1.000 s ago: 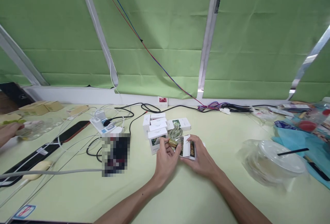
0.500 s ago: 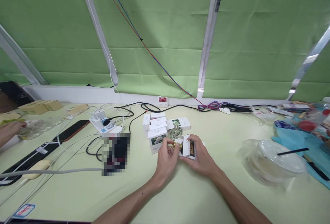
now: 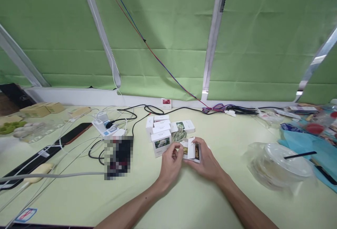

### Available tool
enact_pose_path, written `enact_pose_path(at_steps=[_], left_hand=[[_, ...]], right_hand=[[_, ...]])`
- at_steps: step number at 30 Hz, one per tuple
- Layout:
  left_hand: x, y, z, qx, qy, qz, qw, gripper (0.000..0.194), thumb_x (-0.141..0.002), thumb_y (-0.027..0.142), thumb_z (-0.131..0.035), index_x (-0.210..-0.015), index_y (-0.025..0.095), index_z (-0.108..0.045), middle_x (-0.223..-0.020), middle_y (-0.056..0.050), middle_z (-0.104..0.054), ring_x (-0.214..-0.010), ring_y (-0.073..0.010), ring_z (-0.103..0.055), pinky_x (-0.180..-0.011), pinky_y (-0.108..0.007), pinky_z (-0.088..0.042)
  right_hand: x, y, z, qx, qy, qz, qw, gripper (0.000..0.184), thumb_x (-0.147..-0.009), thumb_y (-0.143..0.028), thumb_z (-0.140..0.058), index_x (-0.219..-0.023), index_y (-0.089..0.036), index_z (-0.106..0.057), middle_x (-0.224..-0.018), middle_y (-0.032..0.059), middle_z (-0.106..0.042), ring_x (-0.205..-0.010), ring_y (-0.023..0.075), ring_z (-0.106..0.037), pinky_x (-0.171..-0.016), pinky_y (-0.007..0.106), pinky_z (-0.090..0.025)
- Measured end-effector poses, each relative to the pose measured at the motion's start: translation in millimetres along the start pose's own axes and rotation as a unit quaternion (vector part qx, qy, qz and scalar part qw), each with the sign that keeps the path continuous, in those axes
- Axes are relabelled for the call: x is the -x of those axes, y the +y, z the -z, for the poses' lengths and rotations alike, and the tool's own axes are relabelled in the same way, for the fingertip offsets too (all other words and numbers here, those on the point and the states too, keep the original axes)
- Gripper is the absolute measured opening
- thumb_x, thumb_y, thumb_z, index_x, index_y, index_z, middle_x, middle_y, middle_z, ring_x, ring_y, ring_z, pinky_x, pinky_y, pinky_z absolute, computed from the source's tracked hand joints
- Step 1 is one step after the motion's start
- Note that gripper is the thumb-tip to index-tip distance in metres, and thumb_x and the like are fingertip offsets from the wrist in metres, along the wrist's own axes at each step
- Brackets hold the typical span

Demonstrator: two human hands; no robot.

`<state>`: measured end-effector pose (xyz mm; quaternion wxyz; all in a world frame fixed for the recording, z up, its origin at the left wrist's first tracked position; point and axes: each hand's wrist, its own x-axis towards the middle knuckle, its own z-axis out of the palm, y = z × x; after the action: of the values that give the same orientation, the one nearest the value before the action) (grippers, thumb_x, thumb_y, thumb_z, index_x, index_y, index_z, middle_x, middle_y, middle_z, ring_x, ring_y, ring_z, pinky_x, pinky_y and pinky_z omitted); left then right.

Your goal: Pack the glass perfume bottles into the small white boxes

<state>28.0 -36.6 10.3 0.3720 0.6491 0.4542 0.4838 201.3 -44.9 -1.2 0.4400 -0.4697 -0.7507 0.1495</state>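
A small white box (image 3: pixel 191 145) with a dark patterned side sits in my right hand (image 3: pixel 205 160), whose thumb and fingers wrap round its right part. One white flap of the box stands up. A gold-coloured piece (image 3: pixel 185 150) shows at the box's left opening. My left hand (image 3: pixel 170 160) is closed in a pinch right beside that piece; its fingertips hide whatever is between them. Just behind the box lies a coiled pale green cord (image 3: pixel 179 135). White boxes with flower pictures (image 3: pixel 161 143) stand in a row to the left of my hands.
Another white flower box (image 3: pixel 187 126) lies behind the cord. A power strip (image 3: pixel 105 125) with several cables is at the left, near a blurred-out dark object (image 3: pixel 118 158). On the right sits a lidded plastic bowl (image 3: pixel 286 160) in a bag. Egg cartons (image 3: pixel 39 130) are far left.
My left fingers have shifted slightly, and the gold-coloured piece now shows more inside the box opening. Another person's hand at the far left has gone out of view.
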Motion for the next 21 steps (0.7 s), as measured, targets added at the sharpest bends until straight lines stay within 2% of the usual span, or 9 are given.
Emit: enact_pose_path(at_steps=[8, 16, 21], left_hand=[[0.0, -0.9, 0.7, -0.004, -0.013, -0.012, 1.000, 0.033, -0.100, 0.046, -0.045, -0.098, 0.019, -0.065, -0.094, -0.005, -0.067, -0.085, -0.0196, -0.061, -0.068, -0.027, -0.045], [0.7, -0.8, 0.2, -0.005, -0.030, -0.048, 0.998, 0.037, -0.103, 0.041, -0.041, -0.104, 0.020, -0.072, -0.105, -0.008, -0.064, -0.099, -0.0216, -0.061, -0.079, -0.031, -0.048], [0.0, -0.7, 0.4, -0.004, -0.007, -0.045, 0.999, 0.032, -0.103, 0.038, -0.042, -0.111, 0.022, -0.068, -0.112, -0.008, -0.062, -0.104, -0.0220, -0.059, -0.080, -0.031, -0.048]], right_hand=[[-0.7, -0.2, 0.0, -0.007, 0.006, -0.014, 1.000, 0.055, -0.080, -0.033, -0.073, -0.123, -0.027, -0.039, -0.127, 0.0098, -0.056, -0.105, 0.0260, -0.063, -0.086, 0.039, -0.055], [-1.0, 2.4, 0.0, -0.037, 0.007, -0.030, 0.999, 0.057, -0.081, -0.033, -0.074, -0.124, -0.026, -0.037, -0.124, 0.0104, -0.058, -0.103, 0.0254, -0.063, -0.084, 0.038, -0.054], [-0.5, 3.8, -1.5, -0.045, 0.006, -0.038, 0.998, 0.059, -0.080, -0.034, -0.075, -0.124, -0.025, -0.037, -0.126, 0.0108, -0.056, -0.102, 0.0250, -0.062, -0.082, 0.037, -0.054]])
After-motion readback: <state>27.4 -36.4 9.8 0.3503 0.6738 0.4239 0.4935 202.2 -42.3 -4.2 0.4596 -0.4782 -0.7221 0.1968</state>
